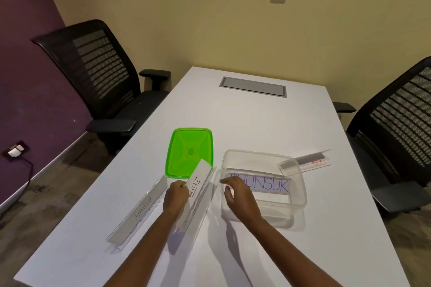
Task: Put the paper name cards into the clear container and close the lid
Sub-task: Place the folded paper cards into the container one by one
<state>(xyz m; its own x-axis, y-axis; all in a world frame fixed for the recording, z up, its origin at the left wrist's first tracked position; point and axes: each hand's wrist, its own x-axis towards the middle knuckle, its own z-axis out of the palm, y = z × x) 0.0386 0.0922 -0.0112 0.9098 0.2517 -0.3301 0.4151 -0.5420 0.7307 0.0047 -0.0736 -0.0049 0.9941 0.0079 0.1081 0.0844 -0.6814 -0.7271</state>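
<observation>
The clear container [257,155] stands open on the white table [245,119]; a paper card with blue lettering [268,186] leans inside it. The green lid [190,150] lies flat to the container's left. My left hand [176,196] pinches a white "ZEBRA" card [198,178], partly drawn out of a clear acrylic holder [202,200]. At the container's left rim, my right hand [238,193] hovers with loosely curled fingers and nothing visible in them. Another holder with an "ALPHA" card [140,211] lies further left.
An empty clear holder with a red label [311,160] lies behind the container on the right. Black mesh chairs stand at the left [98,72] and right [396,128] sides. A grey cable hatch [253,86] is set in the far table end.
</observation>
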